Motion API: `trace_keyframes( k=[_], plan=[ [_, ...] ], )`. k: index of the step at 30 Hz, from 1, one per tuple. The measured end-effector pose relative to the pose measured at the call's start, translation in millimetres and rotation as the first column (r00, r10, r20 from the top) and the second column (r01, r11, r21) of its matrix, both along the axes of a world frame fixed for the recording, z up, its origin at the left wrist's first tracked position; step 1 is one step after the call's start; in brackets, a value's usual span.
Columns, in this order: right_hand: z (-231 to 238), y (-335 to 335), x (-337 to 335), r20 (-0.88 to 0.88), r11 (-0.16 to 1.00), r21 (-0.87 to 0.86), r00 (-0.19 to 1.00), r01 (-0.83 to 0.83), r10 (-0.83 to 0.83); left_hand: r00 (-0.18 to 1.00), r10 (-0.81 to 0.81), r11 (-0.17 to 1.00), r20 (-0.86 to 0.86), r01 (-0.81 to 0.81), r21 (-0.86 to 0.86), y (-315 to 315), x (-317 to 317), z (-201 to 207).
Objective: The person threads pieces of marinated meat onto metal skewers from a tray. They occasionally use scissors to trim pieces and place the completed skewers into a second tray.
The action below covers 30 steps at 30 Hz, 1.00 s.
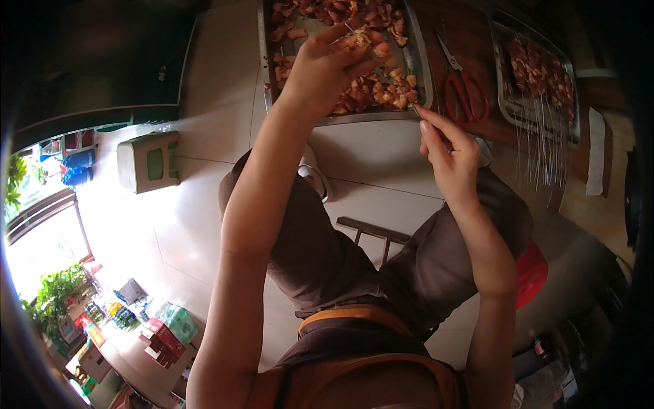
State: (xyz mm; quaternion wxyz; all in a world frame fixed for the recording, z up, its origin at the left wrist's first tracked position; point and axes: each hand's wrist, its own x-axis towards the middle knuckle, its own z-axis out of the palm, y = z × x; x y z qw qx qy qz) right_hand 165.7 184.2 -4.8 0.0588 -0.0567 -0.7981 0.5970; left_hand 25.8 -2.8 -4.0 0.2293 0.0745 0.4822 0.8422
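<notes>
Head cam, the only view here: looks like a job partway through, if I had to call it. The done part seems to be the meat skewers (538, 78) in the small metal tray (502, 102) off to the right, a whole bunch side by side with their thin metal ends sticking out past the rim. What's left: loose meat chunks (381, 92) in the big metal tray (424, 61) up top, and there's quite a pile, so I'd say plenty to go. No clue on an exact count, they overlap too much.

The left hand (330, 65) is over the big tray with its fingers closed around a meat piece (360, 41), and a thin light sliver by the fingertips might be a skewer tip. The right hand (451, 153) is just by that tray's near corner, index finger stretched out and the rest curled in. Might be pinching something slim, but I honestly can't tell.

Other stuff around: red-handled scissors (463, 92) lie between the two trays, a bit in the way of anything going across. A white strip (596, 153) sits right of the small tray. Off to the left on the floor there's a small stool (148, 163). The left hand and wrist also block part of the big tray, so some chunks under there are hidden.
</notes>
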Motion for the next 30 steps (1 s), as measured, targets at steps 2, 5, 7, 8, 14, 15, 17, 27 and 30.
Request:
trace_keyframes(
  k=[2, 5, 7, 8, 14, 15, 17, 27, 30],
  plan=[
    [-0.1, -1.4, -3.1, 0.022, 0.994, -0.108, 1.000, 0.020, -0.018, 0.998, -0.019, 1.000, -0.063, 0.018, -0.024, 6.4, 3.2, -4.0],
    [6.6, 1.5, -8.0, 0.082, 0.975, -0.217, 0.996, 0.044, -0.026, 0.979, -0.002, 0.951, -0.206, -0.062, -0.304, 9.3, 8.6, -9.2],
    [7.9, 3.9, -10.3, 0.115, 0.966, -0.247, 0.992, 0.077, -0.050, 0.965, 0.015, 0.902, -0.263, -0.126, -0.412, 9.7, 11.3, -7.5],
    [6.1, 4.6, -11.1, 0.124, 0.963, -0.251, 0.990, 0.102, -0.072, 0.963, 0.011, 0.883, -0.269, -0.136, -0.450, 9.8, 12.7, -6.5],
    [-2.6, 2.3, -20.5, 0.143, 0.936, -0.268, 0.970, 0.229, -0.196, 0.941, -0.057, 0.761, -0.333, -0.175, -0.625, 8.0, 19.8, -13.6],
    [-7.5, 3.8, -22.6, 0.120, 0.935, -0.264, 0.970, 0.238, -0.213, 0.948, -0.059, 0.747, -0.314, -0.167, -0.643, 8.9, 22.4, -8.2],
    [-12.3, 8.5, -29.7, 0.086, 0.929, -0.212, 0.953, 0.304, -0.292, 0.946, -0.077, 0.731, -0.316, -0.162, -0.663, 7.0, 30.2, -5.5],
    [-4.4, 20.9, -49.4, -0.003, 0.963, -0.136, 0.972, 0.231, -0.234, 0.639, -0.370, 0.201, -0.674, -0.653, -0.730, -18.3, 18.3, -17.2],
    [-1.0, 17.8, -44.5, -0.050, 0.983, -0.056, 0.983, 0.172, -0.175, 0.565, -0.425, 0.106, -0.707, -0.745, -0.659, -22.5, 10.9, -11.8]
  ],
)
